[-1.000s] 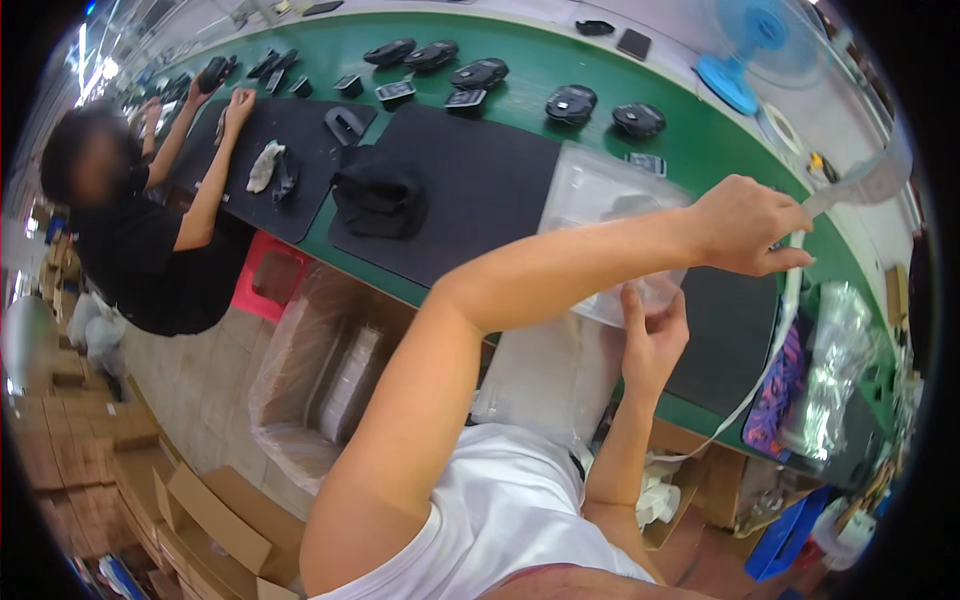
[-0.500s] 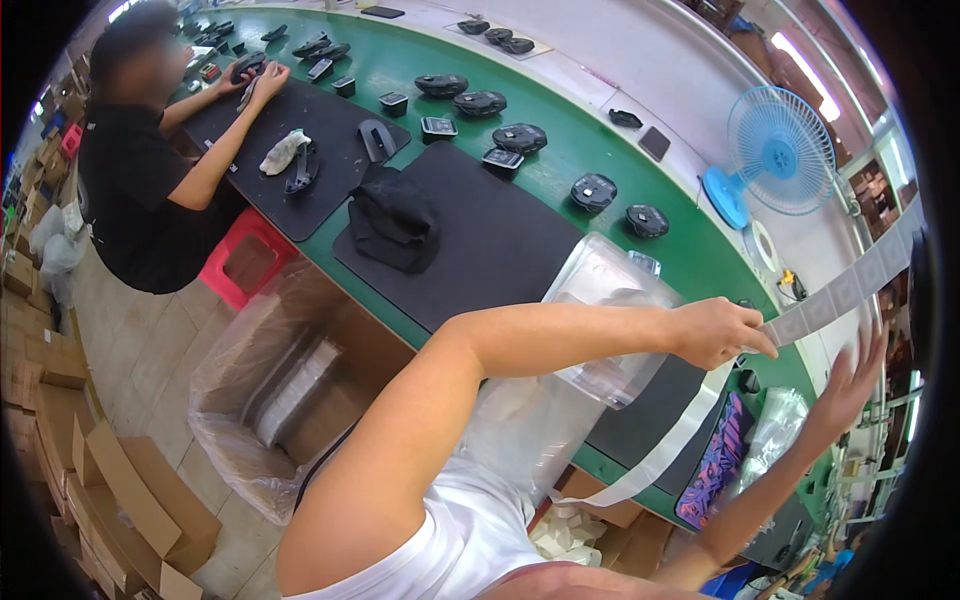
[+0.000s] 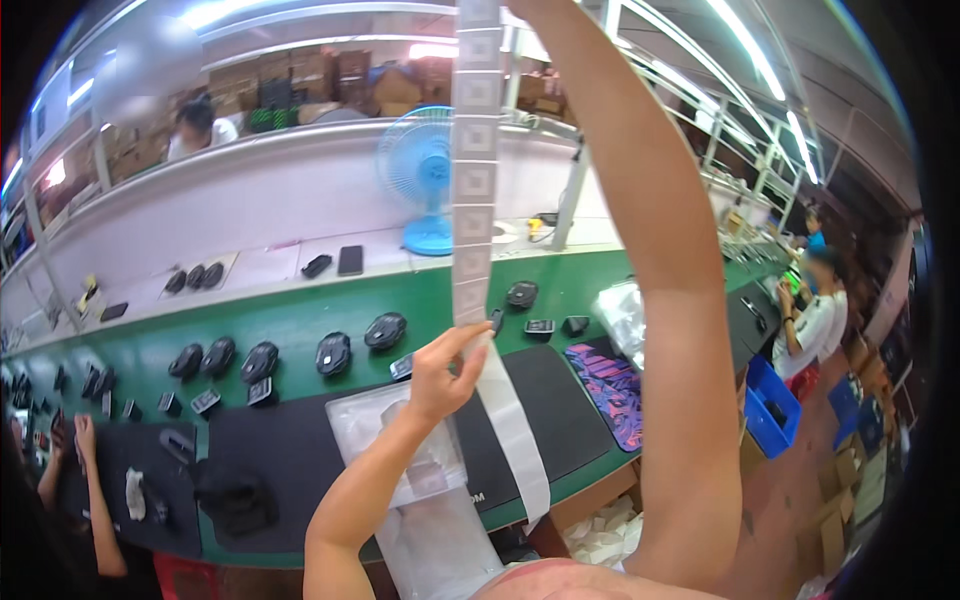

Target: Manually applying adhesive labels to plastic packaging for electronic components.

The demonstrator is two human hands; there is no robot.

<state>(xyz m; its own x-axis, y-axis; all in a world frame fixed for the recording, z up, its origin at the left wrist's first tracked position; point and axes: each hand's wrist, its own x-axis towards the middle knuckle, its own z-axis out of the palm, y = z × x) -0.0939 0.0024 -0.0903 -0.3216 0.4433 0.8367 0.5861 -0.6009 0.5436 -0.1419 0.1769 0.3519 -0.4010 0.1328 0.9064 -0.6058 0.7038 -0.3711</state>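
Observation:
A long strip of square white labels (image 3: 475, 180) runs upright from the upper edge of the picture. My left hand (image 3: 445, 375) pinches its lower part between thumb and fingers. Below that hand a plain white tail of the strip (image 3: 515, 440) hangs over the black mat and the table's front edge. My right forearm (image 3: 640, 150) reaches up beside the strip, and its hand lies beyond the upper edge. Clear plastic bags (image 3: 375, 410) lie on the table under my left forearm, with more clear plastic draped over the front edge.
Rounded black devices (image 3: 333, 353) stand along the green table (image 3: 300, 310). Behind them are a blue fan (image 3: 430, 180) and a phone (image 3: 350, 260). A patterned mat (image 3: 610, 395), a plastic bag bundle (image 3: 625, 320) and a blue bin (image 3: 772, 408) are right. A co-worker's hands (image 3: 85, 440) show left.
My view has swung right and up. My right arm has risen until its hand left the picture, and the label strip now stands upright. My left hand keeps pinching the strip.

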